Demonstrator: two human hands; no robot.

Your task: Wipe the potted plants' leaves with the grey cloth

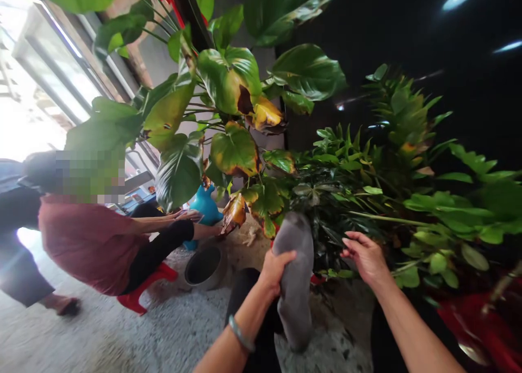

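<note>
My left hand (275, 272) is closed around a grey cloth (294, 286) that hangs down in front of me. The cloth's top reaches the dark green leaves (326, 199) of a bushy plant. My right hand (367, 256) hovers just right of the cloth, fingers loosely curled, close to the same leaves and holding nothing. A bracelet sits on my left wrist.
A tall plant with big yellow-edged leaves (234, 150) rises at centre. A person in a red shirt (89, 242) crouches on the left on a red stool (142, 291), hands at a blue watering can (206, 204). A grey empty pot (204, 264) stands on the gravel floor.
</note>
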